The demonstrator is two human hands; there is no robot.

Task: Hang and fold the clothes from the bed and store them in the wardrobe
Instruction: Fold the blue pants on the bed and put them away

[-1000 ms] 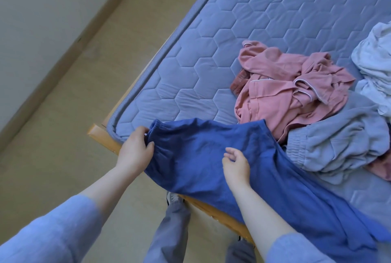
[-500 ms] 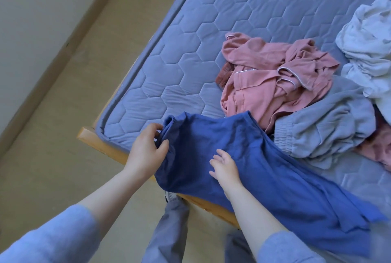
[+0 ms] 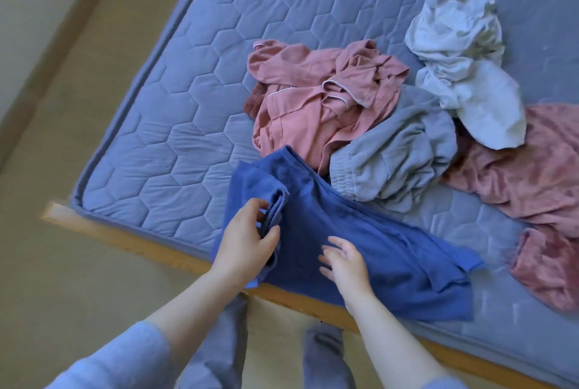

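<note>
The left hand grips the folded-over edge of the blue garment, which lies on the bed at its near edge. The right hand rests on the blue cloth, fingers relaxed and spread. Just beyond lie a pink garment, a grey garment, a white garment and more pink cloth.

Soft, even daylight with faint shadows; edges bend, perhaps slightly blurred.
</note>
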